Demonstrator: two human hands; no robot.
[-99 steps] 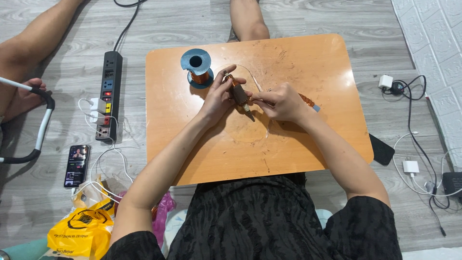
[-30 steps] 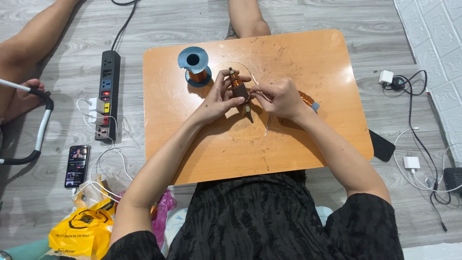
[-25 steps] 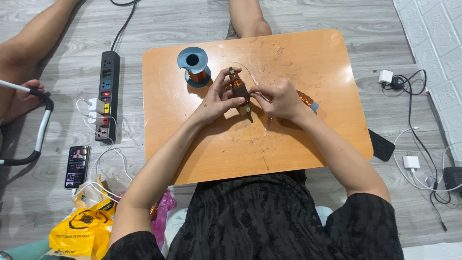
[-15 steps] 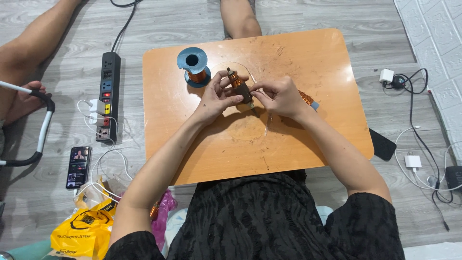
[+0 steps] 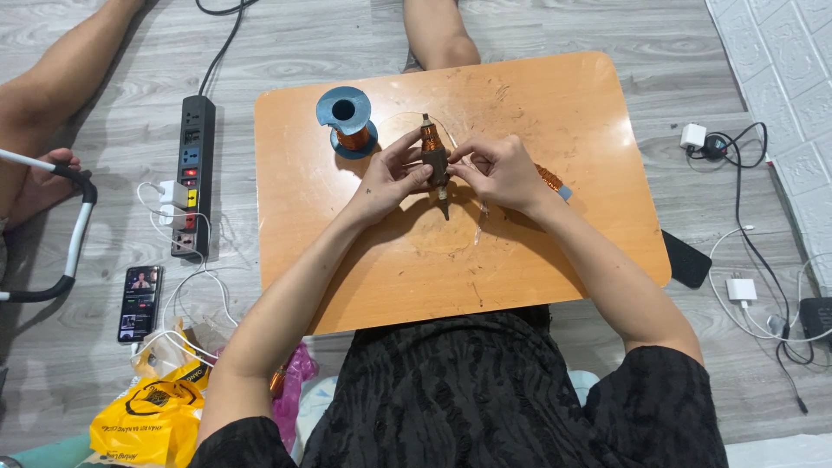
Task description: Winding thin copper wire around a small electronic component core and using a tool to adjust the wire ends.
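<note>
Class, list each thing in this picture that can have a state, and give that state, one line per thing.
Left hand, gripping the rotor.
Right hand, pinching the rotor.
Rotor, held above the table, copper-wound, shaft towards the person.
Wire spool, upright, partly wound.
Power strip, switches lit, chargers plugged in.
Phone, screen on.
Yellow bag, crumpled.

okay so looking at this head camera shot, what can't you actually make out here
- Head view: the middle of the small dark rod-shaped part with copper winding is covered by the fingers of the left hand and right hand.
- The copper-wound piece with a blue end is partly behind the right wrist.
- The thin wire from the blue spool of copper wire is too fine to trace.
- The black flat device is partly under the orange wooden table.
</note>
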